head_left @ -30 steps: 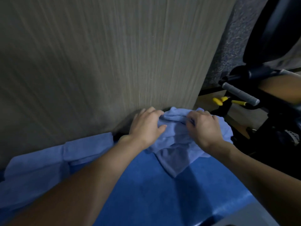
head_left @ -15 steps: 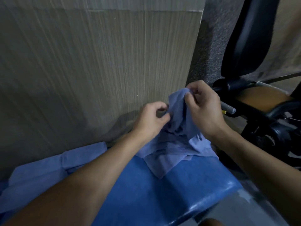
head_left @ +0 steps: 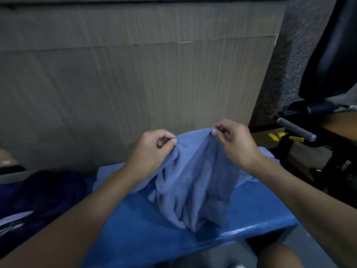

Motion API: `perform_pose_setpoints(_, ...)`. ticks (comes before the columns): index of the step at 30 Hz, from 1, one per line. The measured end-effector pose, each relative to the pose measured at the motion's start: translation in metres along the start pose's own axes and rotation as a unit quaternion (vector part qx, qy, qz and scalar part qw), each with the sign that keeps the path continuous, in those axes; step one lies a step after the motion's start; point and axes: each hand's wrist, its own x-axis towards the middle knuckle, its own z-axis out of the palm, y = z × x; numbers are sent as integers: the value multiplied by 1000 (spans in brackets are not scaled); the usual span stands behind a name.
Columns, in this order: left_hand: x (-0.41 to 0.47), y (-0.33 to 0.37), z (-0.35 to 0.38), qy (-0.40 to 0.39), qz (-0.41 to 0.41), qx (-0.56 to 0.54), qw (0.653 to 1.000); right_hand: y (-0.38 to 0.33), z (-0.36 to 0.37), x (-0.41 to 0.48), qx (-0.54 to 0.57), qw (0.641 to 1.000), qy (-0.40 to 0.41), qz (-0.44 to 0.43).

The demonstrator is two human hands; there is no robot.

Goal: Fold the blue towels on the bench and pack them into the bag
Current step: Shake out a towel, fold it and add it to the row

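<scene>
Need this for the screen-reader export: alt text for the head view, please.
The left hand and right hand pinch the top edge of a blue towel and hold it up, so it hangs crumpled over a blue bench. More light blue cloth lies on the bench behind it, in front of a tall cardboard panel.

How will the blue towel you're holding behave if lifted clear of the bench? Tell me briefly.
Probably floppy: the blue towel sags in deep folds between the left hand and right hand. Likely light, since fingertip pinches carry it. Its lower end, bunched on the bench, would probably drape and swing rather than keep shape.
</scene>
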Motion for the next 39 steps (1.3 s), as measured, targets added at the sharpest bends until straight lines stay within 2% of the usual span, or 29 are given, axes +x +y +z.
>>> perform_pose_setpoints(5,-49,-51,-15,-38,-27,115,992,8,49,-34,-48,994,-98,-19)
perform_pose_setpoints(10,-99,-110,-10,-77,-74,170,980,43,81,-75,-156,963,-217,38)
perform_pose_setpoints(16,-142,-135,-8,-56,-186,245,950,77,84,-91,-146,958,-228,95)
perform_pose_setpoints(18,-153,-134,-4,-94,-220,267,933,86,88,-92,-158,950,-238,127)
perform_pose_setpoints(22,-160,-131,7,-139,-187,315,920,95,95,-98,-143,937,-261,183)
perform_pose_setpoints(26,-154,-126,14,-160,-148,311,925,97,102,-106,-170,934,-259,178)
perform_pose_setpoints(28,-154,-127,18,-178,-109,326,922,99,104,-108,-173,936,-249,179)
perform_pose_setpoints(32,-156,-132,26,-199,-4,354,914,98,101,-109,-99,957,-201,182)
perform_pose_setpoints(36,-152,-136,30,-143,39,386,911,102,92,-106,-69,968,-169,174)
perform_pose_setpoints(39,-142,-134,24,-73,26,372,925,105,83,-103,-60,967,-167,182)
